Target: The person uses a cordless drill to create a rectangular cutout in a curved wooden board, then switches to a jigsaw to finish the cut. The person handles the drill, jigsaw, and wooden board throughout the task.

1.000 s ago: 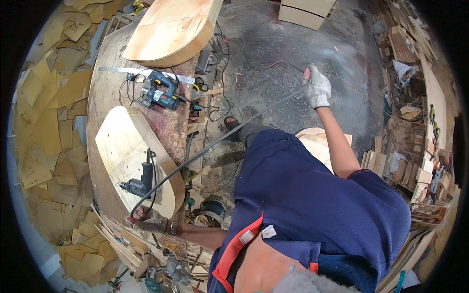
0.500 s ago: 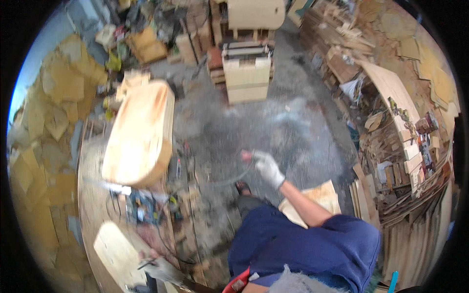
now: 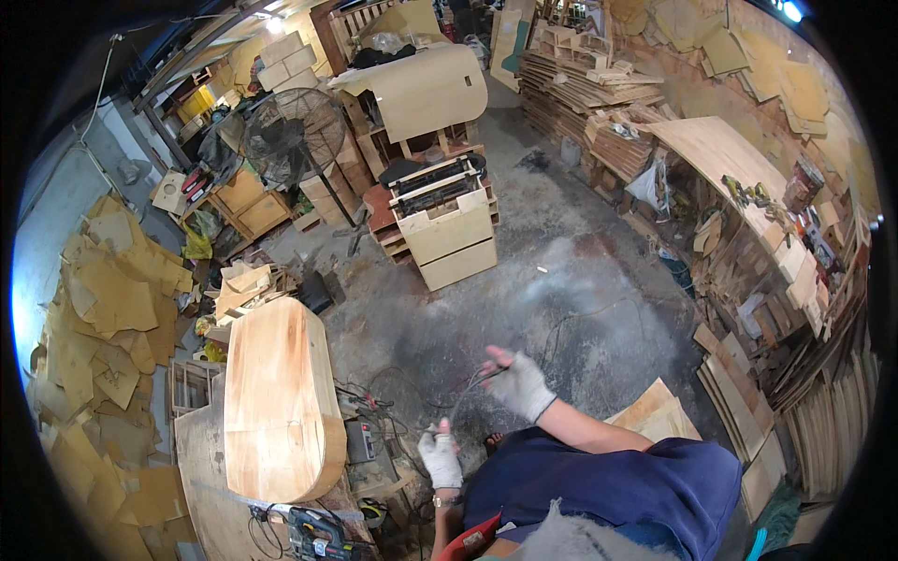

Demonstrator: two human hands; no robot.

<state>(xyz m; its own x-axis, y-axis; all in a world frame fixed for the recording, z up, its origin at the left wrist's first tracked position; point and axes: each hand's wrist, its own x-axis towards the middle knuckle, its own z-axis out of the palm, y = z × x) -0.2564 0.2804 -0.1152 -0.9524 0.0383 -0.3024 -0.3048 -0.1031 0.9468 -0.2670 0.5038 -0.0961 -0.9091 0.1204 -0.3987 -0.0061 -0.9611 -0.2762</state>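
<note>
My gloved right hand grips a thin grey-black cord near the middle, over the concrete floor. Lower and to the left, my gloved left hand pinches the same cord, which curves between them. Left of my hands, a thick rounded pale wooden piece lies on the workbench. A blue and black power tool sits at the bench's lower end. A grey box with tangled cables is beside the bench's inner edge.
A cream cabinet stands ahead, with a standing fan left of it. Plywood stacks and a cluttered side bench line the right. Yellow board templates cover the left side. Loose boards lean near my right.
The view has tilted up, showing more of the room. My left hand has come up from the bench toward my right hand, and the cord between them is no longer stretched long and straight.
</note>
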